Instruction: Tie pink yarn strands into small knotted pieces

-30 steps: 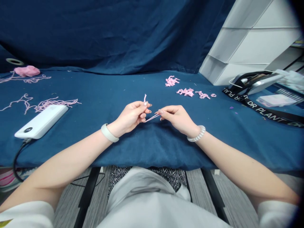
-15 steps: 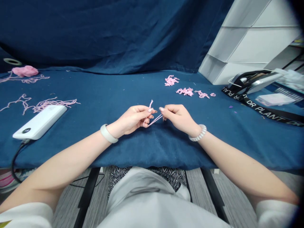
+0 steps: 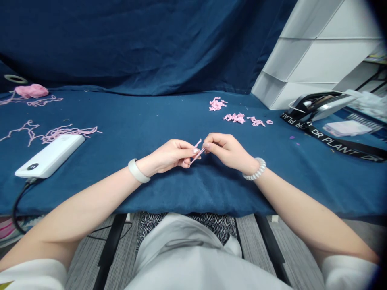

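Note:
A thin strand of pink yarn [image 3: 196,156] runs between my two hands above the front of the blue cloth. My left hand [image 3: 175,154] pinches it between thumb and fingers, and a short end sticks up past the thumb. My right hand [image 3: 223,149] grips the other part with its fingertips, close to the left thumb. How the yarn loops around the left fingers is partly hidden. Beyond the right hand lie small heaps of short pink yarn pieces [image 3: 234,117]. Loose pink strands [image 3: 68,132] rest on the left.
A white power bank [image 3: 51,155] with a black cable lies at left, and a pink yarn bundle [image 3: 32,91] sits behind it. At right are a black lettered strap [image 3: 341,148], a clear flat case [image 3: 347,128] and white boxes [image 3: 314,60]. A blue curtain [image 3: 145,44] hangs behind.
My hands have come closer together. The right hand has drawn the yarn up beside the left thumb, and the left hand has lowered slightly; the yarn end now leans right.

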`<action>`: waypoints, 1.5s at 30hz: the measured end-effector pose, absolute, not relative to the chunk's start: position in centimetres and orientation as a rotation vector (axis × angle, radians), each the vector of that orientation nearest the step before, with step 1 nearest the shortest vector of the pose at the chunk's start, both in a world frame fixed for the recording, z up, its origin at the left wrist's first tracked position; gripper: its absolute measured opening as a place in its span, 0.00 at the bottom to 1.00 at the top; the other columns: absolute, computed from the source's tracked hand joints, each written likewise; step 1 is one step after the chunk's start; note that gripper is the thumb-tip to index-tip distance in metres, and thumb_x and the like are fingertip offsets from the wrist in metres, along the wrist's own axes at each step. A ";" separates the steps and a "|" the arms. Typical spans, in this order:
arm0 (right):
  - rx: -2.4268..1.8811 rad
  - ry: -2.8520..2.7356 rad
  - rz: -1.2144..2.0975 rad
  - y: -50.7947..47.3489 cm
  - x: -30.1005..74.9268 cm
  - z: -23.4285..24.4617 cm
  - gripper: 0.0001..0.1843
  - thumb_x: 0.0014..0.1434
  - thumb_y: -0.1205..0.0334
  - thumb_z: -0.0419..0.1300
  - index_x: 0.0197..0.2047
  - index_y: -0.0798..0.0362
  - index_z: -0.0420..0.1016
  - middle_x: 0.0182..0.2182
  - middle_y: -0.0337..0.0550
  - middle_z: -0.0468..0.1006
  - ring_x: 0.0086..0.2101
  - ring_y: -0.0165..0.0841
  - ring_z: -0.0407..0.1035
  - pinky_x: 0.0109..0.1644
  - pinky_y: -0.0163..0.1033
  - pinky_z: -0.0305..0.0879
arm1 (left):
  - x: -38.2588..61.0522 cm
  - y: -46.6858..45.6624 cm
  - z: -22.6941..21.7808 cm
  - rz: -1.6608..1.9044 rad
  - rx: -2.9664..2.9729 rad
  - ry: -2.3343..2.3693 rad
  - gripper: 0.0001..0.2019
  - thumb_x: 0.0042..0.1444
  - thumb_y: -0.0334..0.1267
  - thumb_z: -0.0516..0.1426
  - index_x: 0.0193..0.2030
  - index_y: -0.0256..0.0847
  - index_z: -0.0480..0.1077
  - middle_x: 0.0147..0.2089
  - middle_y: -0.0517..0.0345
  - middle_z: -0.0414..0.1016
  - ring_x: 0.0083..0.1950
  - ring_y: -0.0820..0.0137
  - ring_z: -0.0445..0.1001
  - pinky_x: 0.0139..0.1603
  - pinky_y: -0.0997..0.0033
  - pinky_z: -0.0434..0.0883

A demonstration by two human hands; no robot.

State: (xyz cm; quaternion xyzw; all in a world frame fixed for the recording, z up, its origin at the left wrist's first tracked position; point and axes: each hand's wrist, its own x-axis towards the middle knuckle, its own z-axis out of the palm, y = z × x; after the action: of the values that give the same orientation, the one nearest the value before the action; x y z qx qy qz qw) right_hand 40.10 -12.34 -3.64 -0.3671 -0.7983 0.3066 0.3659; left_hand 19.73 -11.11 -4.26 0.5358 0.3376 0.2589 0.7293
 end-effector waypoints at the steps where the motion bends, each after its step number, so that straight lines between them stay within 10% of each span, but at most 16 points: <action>1: -0.932 -2.046 0.795 -12.4 40.0 -3.7 0.14 0.63 0.56 0.54 0.31 0.56 0.70 0.28 0.42 0.74 0.31 0.29 0.68 0.39 0.36 0.63 | 19.8 -11.2 -4.2 0.551 1.185 0.754 0.12 0.48 0.41 0.65 0.32 0.31 0.76 0.19 0.59 0.66 0.20 0.83 0.64 0.22 0.86 0.65; 45: -0.917 -1.769 0.946 -12.6 39.5 -3.8 0.17 0.57 0.52 0.60 0.27 0.57 0.68 0.24 0.40 0.71 0.27 0.26 0.64 0.33 0.33 0.62 | 20.2 -11.8 -4.4 0.525 1.352 0.720 0.18 0.52 0.44 0.61 0.42 0.29 0.76 0.23 0.57 0.72 0.18 0.83 0.63 0.19 0.83 0.59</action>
State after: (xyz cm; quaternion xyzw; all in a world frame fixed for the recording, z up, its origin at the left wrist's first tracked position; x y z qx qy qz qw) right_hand 39.47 -12.63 -3.80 -0.3712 -0.7157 0.3828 0.4511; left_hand 20.19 -11.79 -4.38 0.6045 0.3219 0.2348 0.6898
